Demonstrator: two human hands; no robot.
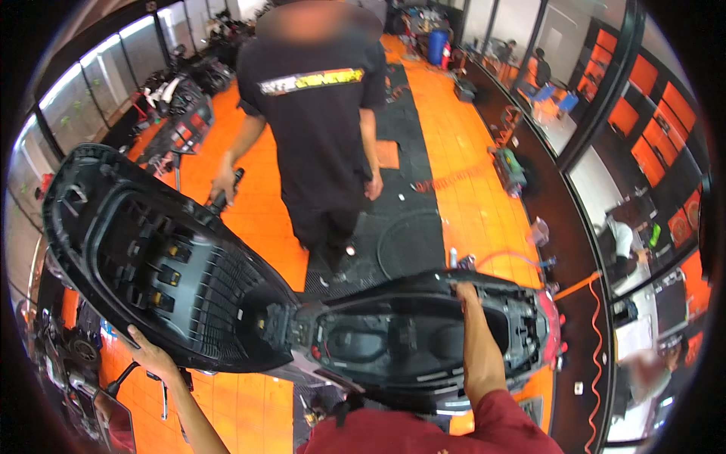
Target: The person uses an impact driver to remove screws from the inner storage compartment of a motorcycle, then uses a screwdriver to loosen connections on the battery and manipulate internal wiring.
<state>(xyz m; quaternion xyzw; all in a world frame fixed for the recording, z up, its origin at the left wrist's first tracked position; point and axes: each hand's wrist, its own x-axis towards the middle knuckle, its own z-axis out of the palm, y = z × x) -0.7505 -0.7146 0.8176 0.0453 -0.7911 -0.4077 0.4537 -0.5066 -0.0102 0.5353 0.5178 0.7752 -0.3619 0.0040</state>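
Note:
A black scooter seat (200, 261) is tipped up at the left, showing its ribbed underside. My left hand (149, 356) holds the seat's near edge, thumb on the rim and the other fingers partly hidden beneath. To the right, the scooter's black storage compartment (393, 337) lies uncovered, with a deep hollow inside. Across it reaches my right arm, and my right hand (465, 291) grips the compartment's far side panel (423, 282); its fingertips are partly hidden. A red tail section (550, 321) forms the scooter's right end.
Opposite me stands a person in a black shirt (318, 144), one hand by a dark grip (234, 185). Other motorcycles (72, 363) are at the left. An orange hose (594, 363) and a green-and-black machine (508, 172) lie to the right. More people sit beyond the glass.

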